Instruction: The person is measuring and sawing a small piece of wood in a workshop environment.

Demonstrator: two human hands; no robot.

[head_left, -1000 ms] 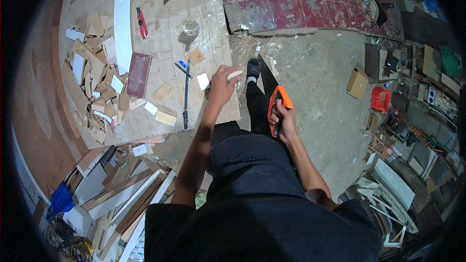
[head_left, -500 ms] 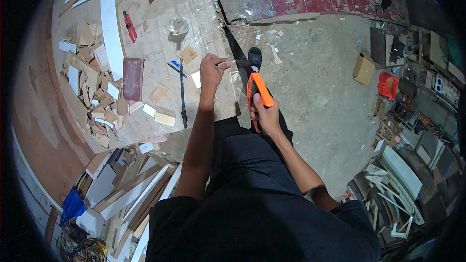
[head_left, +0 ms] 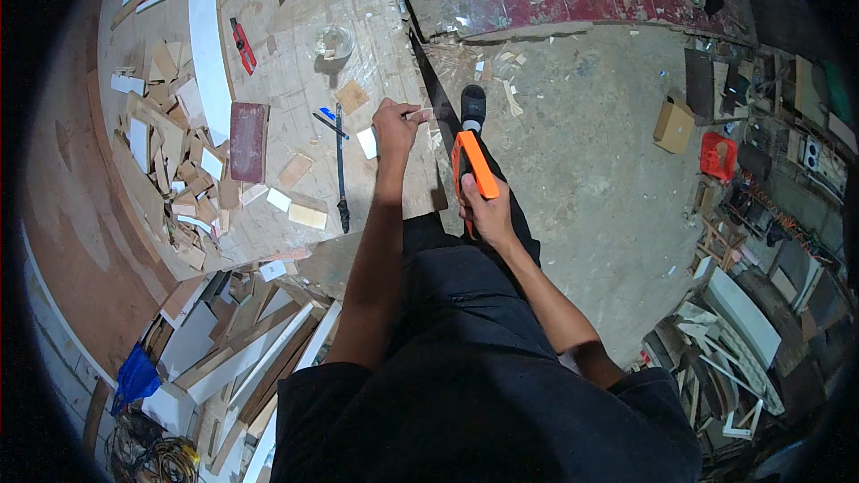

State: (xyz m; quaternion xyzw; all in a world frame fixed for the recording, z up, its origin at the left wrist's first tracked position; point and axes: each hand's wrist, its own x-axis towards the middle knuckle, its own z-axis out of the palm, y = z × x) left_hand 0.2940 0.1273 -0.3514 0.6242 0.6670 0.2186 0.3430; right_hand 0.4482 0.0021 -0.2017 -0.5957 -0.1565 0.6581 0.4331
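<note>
My right hand [head_left: 484, 207] is wrapped round the orange handle of a handsaw [head_left: 480, 164], just off the table's right edge. The saw's long dark blade [head_left: 433, 80] points away from me along that edge. Over the edge of the table, my left hand [head_left: 396, 128] is closed, with thumb and fingers pinching a small pale strip [head_left: 423, 114] against or close beside the blade. Whether the strip touches the teeth, I cannot tell. Left of that hand lie a white offcut [head_left: 368, 143], a square wood piece [head_left: 352, 97] and a long dark rod-like tool [head_left: 340, 181].
The wooden worktable [head_left: 295, 80] carries a red cutter [head_left: 242, 46], a clear cup [head_left: 334, 43], a maroon block [head_left: 249, 142], a white board [head_left: 208, 54] and heaped offcuts [head_left: 165, 139]. Boards [head_left: 242, 353] lean at lower left. A cardboard box [head_left: 673, 124] and red container [head_left: 718, 156] are on the right.
The handsaw's handle and my right hand have shifted slightly left. My left hand keeps its pinch at the table edge. The whole view has moved a little.
</note>
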